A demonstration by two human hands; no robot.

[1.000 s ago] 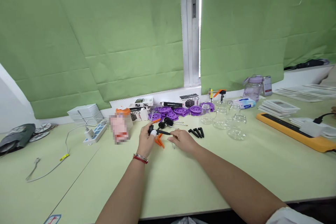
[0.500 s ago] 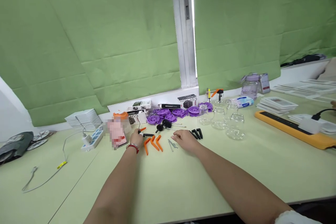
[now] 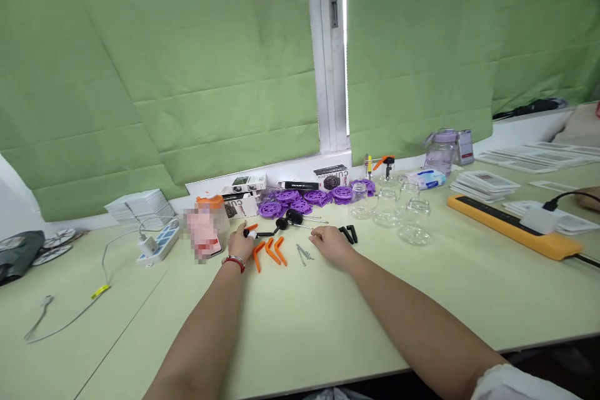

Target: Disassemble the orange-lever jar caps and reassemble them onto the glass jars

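My left hand (image 3: 239,245) is closed around a small black part (image 3: 247,233) beside the orange angled pieces (image 3: 272,251). A black angled piece (image 3: 267,234) extends from its fingers toward a round black knob (image 3: 281,224). My right hand (image 3: 332,245) has its fingers pressed together close above the table, and what they hold, if anything, is too small to make out. Several metal screws (image 3: 304,254) lie just left of it, and black angled pieces (image 3: 348,234) on its right. Black-handled screwdrivers (image 3: 294,217) with metal shafts lie between and behind the hands.
Purple discs (image 3: 319,197) and boxes (image 3: 241,206) line the back. Clear glass jars (image 3: 415,225) stand right, near an orange power strip (image 3: 515,228). A pink phone (image 3: 205,232) and a white power strip (image 3: 159,244) lie left. Another person's hand (image 3: 589,200) shows at the right edge.
The whole view has shifted slightly. The black angled piece near my left hand has turned and now reaches toward the round knob. More of the other person's hand shows at the right edge.
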